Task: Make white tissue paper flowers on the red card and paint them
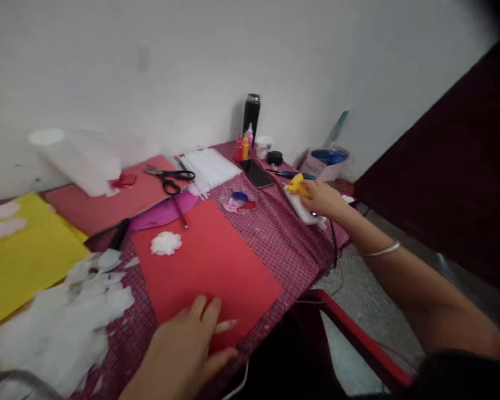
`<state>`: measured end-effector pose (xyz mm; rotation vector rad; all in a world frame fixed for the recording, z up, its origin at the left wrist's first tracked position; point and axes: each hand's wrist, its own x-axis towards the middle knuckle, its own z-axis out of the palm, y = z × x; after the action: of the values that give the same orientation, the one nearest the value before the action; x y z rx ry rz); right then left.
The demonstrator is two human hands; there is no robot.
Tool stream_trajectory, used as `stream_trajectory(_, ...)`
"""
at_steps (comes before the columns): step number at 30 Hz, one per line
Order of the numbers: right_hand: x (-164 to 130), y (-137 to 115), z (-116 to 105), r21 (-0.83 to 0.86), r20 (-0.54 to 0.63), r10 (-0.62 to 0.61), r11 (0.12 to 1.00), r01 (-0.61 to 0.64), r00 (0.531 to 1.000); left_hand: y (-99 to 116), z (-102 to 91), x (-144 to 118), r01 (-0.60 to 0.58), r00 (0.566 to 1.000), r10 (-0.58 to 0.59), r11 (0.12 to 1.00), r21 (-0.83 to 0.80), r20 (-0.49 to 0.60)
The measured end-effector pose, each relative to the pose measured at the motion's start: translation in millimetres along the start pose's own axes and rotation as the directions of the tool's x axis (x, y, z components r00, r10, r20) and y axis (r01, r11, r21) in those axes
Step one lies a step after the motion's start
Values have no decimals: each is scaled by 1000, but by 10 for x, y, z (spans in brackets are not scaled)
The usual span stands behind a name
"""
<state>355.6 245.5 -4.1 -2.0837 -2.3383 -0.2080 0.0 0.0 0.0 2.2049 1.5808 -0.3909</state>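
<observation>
My left hand (187, 344) rests with its fingers apart on a sheet of red paper (216, 255), near the front edge. It holds nothing that I can see. A white ruffled paper flower (165, 243) lies on the upper left of that sheet. Out to the right, my right hand (323, 198) is closed around a yellow tool that looks like a glue gun (298, 185). The glue gun is just over a white oblong block (302, 208) at the table's right side. Blur hides its finer details.
White paper scraps (70, 316) heap at left beside yellow paper (29, 250). Scissors (170, 178), a pencil (179, 211), white strips (208, 166), a phone (255, 173), small bottles (245, 147) and a black flask (252, 114) stand or lie behind. A red chair frame (358, 339) is below right.
</observation>
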Motion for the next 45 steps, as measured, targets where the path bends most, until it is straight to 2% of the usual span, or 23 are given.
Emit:
stream_trajectory(3,47,-48,34,-18,-17,-25,1000,24,1000,166,34,3,24,1000,-23,998,54,-9)
stream_trajectory(6,52,-35,-2,43,-67,-15,999,18,998,247,65,6,31,999,-28,995,94,-26)
stream_trajectory(8,10,0,-85,158,-117,49,987,-30,992,253,71,4,18,999,-16,996,82,-31)
stream_trajectory(10,-85,6,-206,416,-210,161,907,-61,965,236,57,0,-10,1000,11,999,37,-15)
stream_trajectory(11,-154,-21,-271,592,-251,224,805,-34,942,222,45,-2,-25,1000,26,1000,12,-7)
stream_trajectory(12,-237,-74,-333,772,-276,291,634,31,916,207,32,-2,-41,999,41,999,-10,-5)
stream_trajectory(13,-332,-157,-386,910,-249,329,402,104,911,190,22,1,-56,998,56,998,-24,-6)
stream_trajectory(14,-434,-266,-427,978,-176,318,164,129,932,171,19,8,-70,997,70,997,-33,-14)
stream_trajectory(15,-537,-397,-453,998,-53,254,-27,62,966,150,26,19,-78,997,78,996,-35,-24)
stream_trajectory(16,-634,-540,-463,988,101,123,-131,-85,987,128,44,36,-85,996,84,996,-27,-36)
stream_trajectory(17,-718,-687,-460,963,216,-30,-161,-218,976,104,75,56,-89,995,89,996,-10,-45)
stream_trajectory(18,-782,-828,-446,938,299,-179,-129,-323,937,80,119,80,-97,993,98,995,17,-61)
stream_trajectory(20,-833,-1065,-410,931,338,-335,-18,-365,880,37,231,125,-122,981,134,989,89,-139)
stream_trajectory(24,-658,-1339,-384,955,284,-478,220,-200,831,15,445,167,-123,900,199,969,212,-387)
stream_trajectory(26,-518,-1424,-374,946,251,-547,313,-83,799,37,501,167,-89,877,184,970,228,-443)
stream_trajectory(30,-319,-1552,-278,918,50,-650,329,222,758,73,530,180,-82,888,167,974,210,-428)
stream_trajectory(32,-278,-1585,-221,886,-10,-662,341,313,750,63,533,199,-91,897,167,976,199,-408)
stream_trajectory(34,-268,-1596,-185,843,-30,-649,392,369,760,38,534,221,-116,904,183,975,191,-386)
stream_trajectory(39,-308,-1577,-169,730,-53,-560,543,414,827,3,527,272,-156,914,214,970,187,-345)
stream_trajectory(42,-326,-1561,-169,753,-58,-558,520,403,828,28,520,292,-120,932,172,977,179,-318)
stream_trajectory(45,-328,-1558,-173,809,-38,-593,454,373,804,52,492,288,-105,931,154,981,162,-330)
